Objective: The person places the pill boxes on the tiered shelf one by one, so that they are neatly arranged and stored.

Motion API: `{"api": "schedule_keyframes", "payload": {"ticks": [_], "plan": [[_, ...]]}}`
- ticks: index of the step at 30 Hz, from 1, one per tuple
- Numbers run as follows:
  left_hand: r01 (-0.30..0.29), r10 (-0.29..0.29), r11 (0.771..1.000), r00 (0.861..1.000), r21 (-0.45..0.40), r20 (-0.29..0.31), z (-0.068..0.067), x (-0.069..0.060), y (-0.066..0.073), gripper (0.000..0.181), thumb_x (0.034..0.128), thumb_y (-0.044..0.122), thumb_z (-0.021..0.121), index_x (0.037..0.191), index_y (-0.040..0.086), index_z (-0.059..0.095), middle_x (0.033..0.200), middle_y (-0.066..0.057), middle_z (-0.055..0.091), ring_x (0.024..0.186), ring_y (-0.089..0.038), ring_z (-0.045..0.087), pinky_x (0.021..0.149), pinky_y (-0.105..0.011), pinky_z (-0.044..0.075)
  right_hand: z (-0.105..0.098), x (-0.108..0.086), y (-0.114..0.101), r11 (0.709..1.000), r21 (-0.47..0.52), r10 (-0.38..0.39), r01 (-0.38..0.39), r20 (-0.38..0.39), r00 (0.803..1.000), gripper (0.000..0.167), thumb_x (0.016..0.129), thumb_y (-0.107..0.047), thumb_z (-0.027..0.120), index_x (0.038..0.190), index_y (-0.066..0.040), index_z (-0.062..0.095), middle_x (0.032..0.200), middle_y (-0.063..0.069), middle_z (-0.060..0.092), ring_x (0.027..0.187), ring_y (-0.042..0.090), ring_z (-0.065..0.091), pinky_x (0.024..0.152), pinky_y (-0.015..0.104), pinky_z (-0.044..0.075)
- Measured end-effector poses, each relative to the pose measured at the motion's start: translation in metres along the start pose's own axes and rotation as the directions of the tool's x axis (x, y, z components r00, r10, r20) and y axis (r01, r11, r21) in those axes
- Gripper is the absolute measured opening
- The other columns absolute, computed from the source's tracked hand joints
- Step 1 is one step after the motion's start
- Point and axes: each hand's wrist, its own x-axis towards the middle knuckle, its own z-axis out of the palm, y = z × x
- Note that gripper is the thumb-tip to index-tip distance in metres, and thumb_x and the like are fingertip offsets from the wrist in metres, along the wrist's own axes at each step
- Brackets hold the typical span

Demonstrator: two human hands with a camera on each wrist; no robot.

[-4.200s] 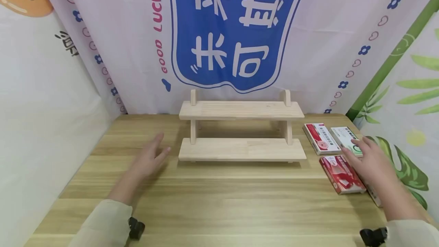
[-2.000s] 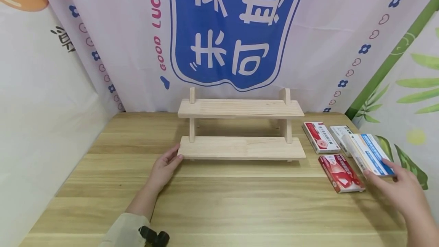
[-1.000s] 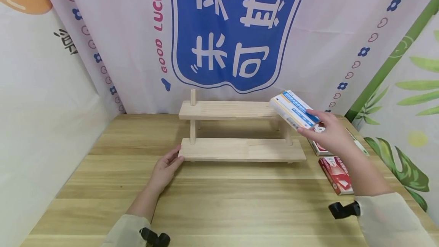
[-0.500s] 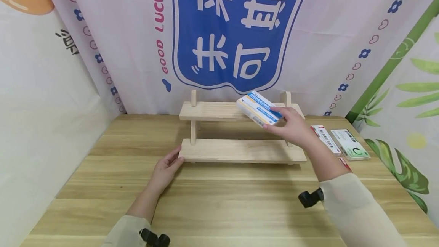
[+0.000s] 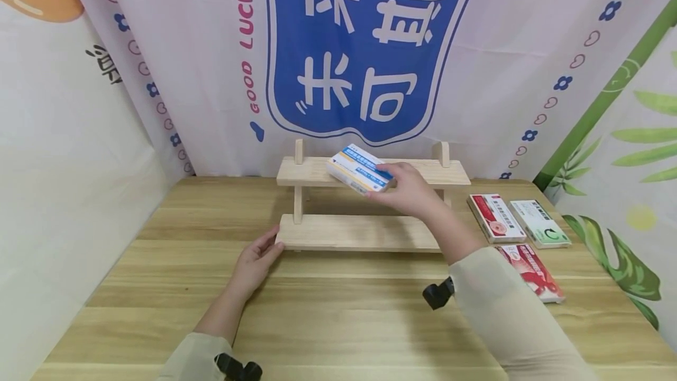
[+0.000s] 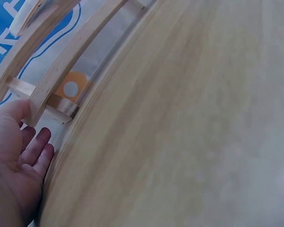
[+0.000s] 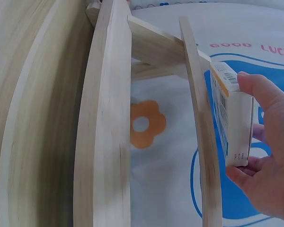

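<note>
A two-tier wooden shelf stands at the back of the table. My right hand pinches a white box with blue stripes by its right end, tilted in front of and above the left-middle of the upper tier. In the right wrist view the hand has its thumb and fingers on opposite sides of the box, beside the upper board. My left hand holds the left end of the lower tier; in the left wrist view the thumb of this hand rests against the board's end.
On the table's right side lie a red-and-white box, a green-and-white box and a red box, which my right forearm partly covers. A printed cloth hangs right behind the shelf.
The right hand has picked up the blue-striped box from the right side and carried it leftwards to the upper tier. The left hand came to the lower tier's end and has stayed there.
</note>
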Motion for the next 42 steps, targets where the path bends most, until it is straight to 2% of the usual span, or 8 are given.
{"api": "schedule_keyframes", "payload": {"ticks": [4, 16, 27, 31, 35, 42], "plan": [[0.007, -0.007, 1.0, 1.0, 0.002, 0.003, 0.0, 0.0, 0.0, 0.053, 0.099, 0.021, 0.059, 0.147, 0.006, 0.042, 0.154, -0.016, 0.04, 0.14, -0.03, 0.042, 0.112, -0.028, 0.039, 0.007, 0.006, -0.008, 1.0, -0.002, 0.007, -0.007, 0.01, 1.0, 0.08, 0.08, -0.055, 0.073, 0.147, -0.022, 0.045, 0.154, 0.015, 0.035, 0.135, 0.033, 0.041, 0.11, 0.055, 0.042], [0.007, -0.007, 1.0, 1.0, -0.009, 0.002, 0.002, -0.001, 0.0, 0.052, 0.0989, 0.019, 0.059, 0.147, 0.007, 0.043, 0.153, -0.015, 0.041, 0.14, -0.028, 0.043, 0.114, -0.032, 0.038, 0.017, 0.014, -0.019, 0.999, -0.034, -0.04, 0.041, 0.028, 0.999, 0.08, 0.08, -0.056, 0.073, 0.146, -0.02, 0.046, 0.152, 0.015, 0.037, 0.133, 0.032, 0.043, 0.11, 0.052, 0.044], [-0.003, 0.003, 1.0, 1.0, -0.012, -0.005, 0.003, 0.0, -0.001, 0.051, 0.0985, 0.018, 0.059, 0.146, 0.006, 0.044, 0.153, -0.015, 0.041, 0.139, -0.028, 0.044, 0.113, -0.029, 0.039, 0.022, 0.02, -0.025, 0.998, -0.031, -0.046, 0.047, 0.038, 0.998, 0.079, 0.08, -0.055, 0.072, 0.146, -0.02, 0.046, 0.155, 0.013, 0.034, 0.138, 0.032, 0.039, 0.113, 0.053, 0.041], [-0.003, 0.003, 1.0, 1.0, -0.006, -0.007, 0.003, 0.0, -0.001, 0.052, 0.0987, 0.019, 0.059, 0.146, 0.006, 0.043, 0.153, -0.015, 0.041, 0.139, -0.029, 0.043, 0.113, -0.029, 0.038, 0.022, 0.02, -0.023, 0.999, -0.025, -0.039, 0.039, 0.019, 0.999, 0.078, 0.081, -0.054, 0.072, 0.146, -0.018, 0.047, 0.16, 0.013, 0.028, 0.144, 0.035, 0.032, 0.115, 0.056, 0.037], [0.0, 0.0, 1.0, 1.0, -0.008, -0.002, 0.002, 0.001, -0.001, 0.052, 0.099, 0.019, 0.059, 0.147, 0.007, 0.043, 0.154, -0.014, 0.04, 0.141, -0.028, 0.042, 0.114, -0.031, 0.037, 0.022, 0.023, -0.019, 0.999, -0.029, -0.033, 0.032, -0.011, 0.999, 0.077, 0.083, -0.054, 0.071, 0.145, -0.016, 0.048, 0.16, 0.015, 0.028, 0.144, 0.037, 0.033, 0.116, 0.057, 0.037], [0.0, 0.0, 1.0, 1.0, -0.011, 0.005, 0.001, 0.002, -0.001, 0.052, 0.0993, 0.018, 0.058, 0.147, 0.006, 0.042, 0.155, -0.014, 0.039, 0.141, -0.029, 0.041, 0.115, -0.032, 0.036, 0.023, 0.024, -0.015, 0.999, -0.042, -0.036, 0.034, -0.065, 0.997, 0.07, 0.085, -0.053, 0.068, 0.141, -0.015, 0.053, 0.151, 0.014, 0.04, 0.132, 0.034, 0.046, 0.11, 0.054, 0.044]]}}
